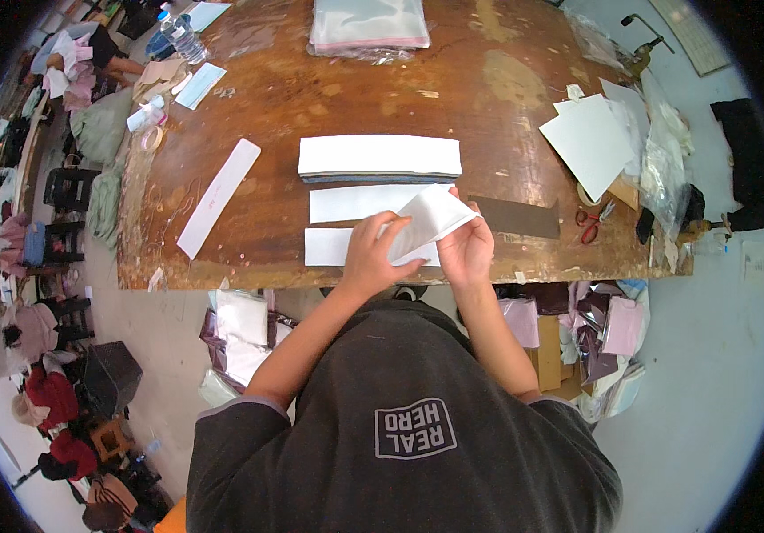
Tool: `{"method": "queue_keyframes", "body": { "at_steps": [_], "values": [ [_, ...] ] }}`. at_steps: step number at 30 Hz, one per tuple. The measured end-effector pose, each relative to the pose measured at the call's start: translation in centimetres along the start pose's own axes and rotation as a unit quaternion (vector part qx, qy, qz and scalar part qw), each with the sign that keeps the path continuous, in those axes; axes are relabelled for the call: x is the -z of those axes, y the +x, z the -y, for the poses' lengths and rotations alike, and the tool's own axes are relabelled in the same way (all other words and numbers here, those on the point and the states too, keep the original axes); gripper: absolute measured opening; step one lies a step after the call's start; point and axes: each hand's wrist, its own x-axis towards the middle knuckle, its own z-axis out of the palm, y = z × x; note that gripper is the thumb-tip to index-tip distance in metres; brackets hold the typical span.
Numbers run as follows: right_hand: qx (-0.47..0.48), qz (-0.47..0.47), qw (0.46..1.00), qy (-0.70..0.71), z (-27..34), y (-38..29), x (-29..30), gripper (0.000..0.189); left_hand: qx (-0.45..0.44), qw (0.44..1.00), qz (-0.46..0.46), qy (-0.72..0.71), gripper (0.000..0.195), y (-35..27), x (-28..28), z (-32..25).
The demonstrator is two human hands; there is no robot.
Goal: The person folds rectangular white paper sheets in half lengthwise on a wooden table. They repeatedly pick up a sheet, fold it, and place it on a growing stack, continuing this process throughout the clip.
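A white strip of fabric or paper [430, 216], bent over on itself, is raised above the wooden table. My right hand [467, 246] grips its right end between thumb and fingers. At its left side is my left hand [372, 254], thumb and fingers spread around the strip; whether they pinch it is unclear. Beneath the hands lie two flat white strips, an upper one [349, 203] and a lower one [325, 247], both partly covered. Just beyond them sits a neat stack of strips [379, 156], white on top with dark bluish layers at its front edge.
A dark brown strip [522, 217] and red-handled scissors [593, 223] lie right, near white sheets [588, 143]. Leftward are a long pale template [219, 200] and a water bottle [184, 40]. Clear plastic bags [370, 23] lie at the far side. The table's front edge [555, 272] is close.
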Motion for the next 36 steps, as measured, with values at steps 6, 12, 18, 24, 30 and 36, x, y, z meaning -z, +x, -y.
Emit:
{"method": "queue_keyframes", "body": {
  "at_steps": [6, 12, 18, 24, 30, 36],
  "values": [
    [-0.007, 0.030, 0.999, 0.029, 0.0, 0.0, 0.2, 0.016, -0.060, 0.996, -0.004, 0.061, 0.032, -1.4, -2.3, 0.6],
    [0.021, 0.006, 1.000, 0.005, 0.9, 0.6, 0.4, 0.014, -0.108, 0.991, -0.041, 0.065, 0.015, -1.7, -1.4, 0.6],
    [0.038, -0.014, 0.999, 0.035, 2.9, 1.0, 1.4, 0.017, -0.211, 0.975, -0.025, 0.058, 0.010, -2.3, 0.6, 0.8],
    [0.027, -0.010, 0.999, 0.035, 3.7, 0.9, 0.2, 0.019, -0.062, 0.997, 0.053, 0.014, 0.020, -2.5, 0.8, 3.0],
    [-0.033, 0.011, 0.999, 0.018, 2.3, 0.7, -0.9, 0.017, 0.082, 0.973, 0.051, -0.209, 0.070, 2.1, -1.1, 2.4],
    [-0.042, -0.061, 0.990, -0.118, 2.2, 2.5, -0.8, 0.015, 0.227, 0.832, 0.279, -0.422, 0.037, 4.2, -0.8, 2.7]
  ]
}}
